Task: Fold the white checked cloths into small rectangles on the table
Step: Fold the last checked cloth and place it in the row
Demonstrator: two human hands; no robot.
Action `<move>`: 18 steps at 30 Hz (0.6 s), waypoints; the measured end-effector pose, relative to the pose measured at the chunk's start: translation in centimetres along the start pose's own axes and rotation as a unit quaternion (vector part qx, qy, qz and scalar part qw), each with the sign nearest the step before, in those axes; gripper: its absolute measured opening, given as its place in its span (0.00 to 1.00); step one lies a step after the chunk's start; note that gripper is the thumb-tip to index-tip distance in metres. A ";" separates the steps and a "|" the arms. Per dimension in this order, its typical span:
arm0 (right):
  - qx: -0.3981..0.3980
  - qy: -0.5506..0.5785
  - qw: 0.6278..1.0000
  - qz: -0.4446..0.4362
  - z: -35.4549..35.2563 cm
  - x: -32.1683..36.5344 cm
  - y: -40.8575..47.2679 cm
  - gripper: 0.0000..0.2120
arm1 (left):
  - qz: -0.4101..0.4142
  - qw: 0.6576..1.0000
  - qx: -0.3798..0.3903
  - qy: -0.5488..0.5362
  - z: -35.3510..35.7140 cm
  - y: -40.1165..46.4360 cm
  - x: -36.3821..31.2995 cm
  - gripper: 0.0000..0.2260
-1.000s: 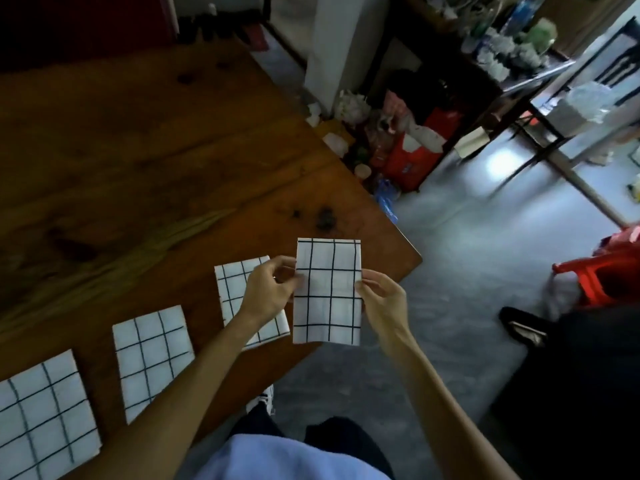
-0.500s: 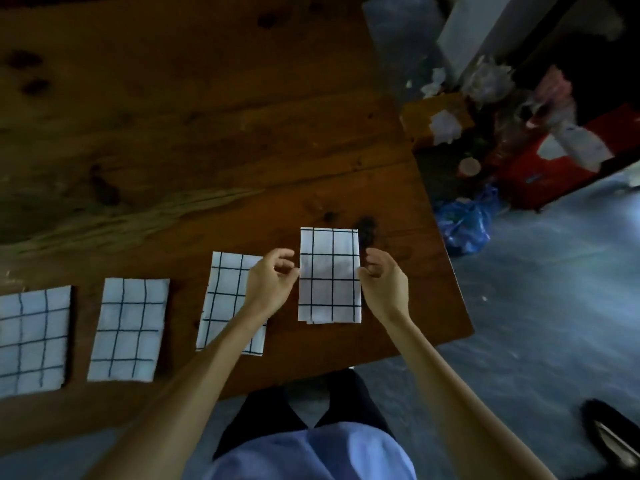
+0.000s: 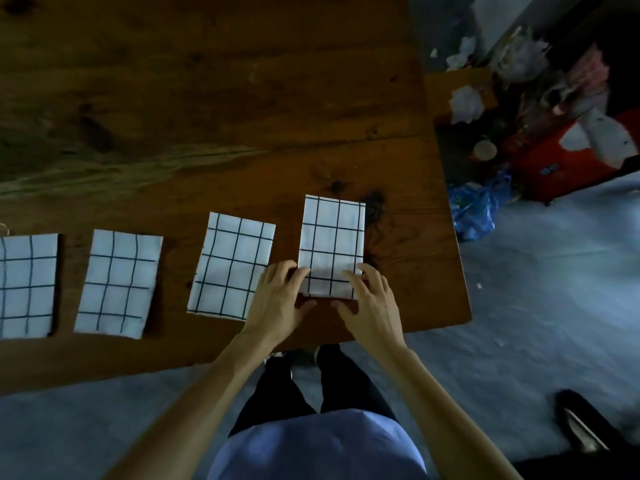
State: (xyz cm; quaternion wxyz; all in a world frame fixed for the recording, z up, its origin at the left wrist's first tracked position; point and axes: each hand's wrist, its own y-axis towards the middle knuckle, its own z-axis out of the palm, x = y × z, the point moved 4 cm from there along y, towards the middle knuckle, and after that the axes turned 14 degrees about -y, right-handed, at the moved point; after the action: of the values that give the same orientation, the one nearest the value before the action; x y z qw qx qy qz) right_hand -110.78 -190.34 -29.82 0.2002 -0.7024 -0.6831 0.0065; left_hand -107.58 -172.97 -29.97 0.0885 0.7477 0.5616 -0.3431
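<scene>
Fingers (image 3: 299, 277) of the left hand (image 3: 280, 299) and of the right hand (image 3: 372, 301) lie straight and lightly spread, pressing flat on the near end of the rightmost folded cloth (image 3: 332, 244); neither hand pinches it. This cloth lies on the wooden table (image 3: 207, 116) near its right corner, its long axis running away from the person, so most of it lies beyond the fingertips. Both hands sit equally near, one on each near corner, thumbs resting on the bare wood just before the near edge. Three other folded cloths lie in a row to the left: one (image 3: 232, 266) just beside the left hand, another (image 3: 117, 284) farther along, the last (image 3: 27, 285) cut by the frame edge. Judging by this, the coming move is probably a smoothing stroke away along the long axis, or simply lifting off.
</scene>
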 end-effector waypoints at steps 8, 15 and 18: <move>-0.001 0.010 0.999 -0.033 -0.3 -1.6 0.7 0.17 | 0.017 0.999 -0.040 0.030 1.2 -0.1 -1.7 0.21; -0.020 0.009 0.999 -0.029 -0.8 -2.8 0.4 0.17 | -0.002 0.999 -0.028 0.025 2.1 0.0 -2.8 0.21; -0.019 0.016 0.999 -0.031 -0.6 -2.4 0.5 0.17 | -0.011 0.999 -0.031 0.027 1.9 -0.1 -2.7 0.21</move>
State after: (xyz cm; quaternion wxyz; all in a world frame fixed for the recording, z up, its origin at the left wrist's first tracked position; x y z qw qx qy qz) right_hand -110.28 -192.84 -30.03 0.1981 -0.6846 -0.7011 -0.0240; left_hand -108.80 -176.01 -29.75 0.0921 0.7472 0.5827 -0.3059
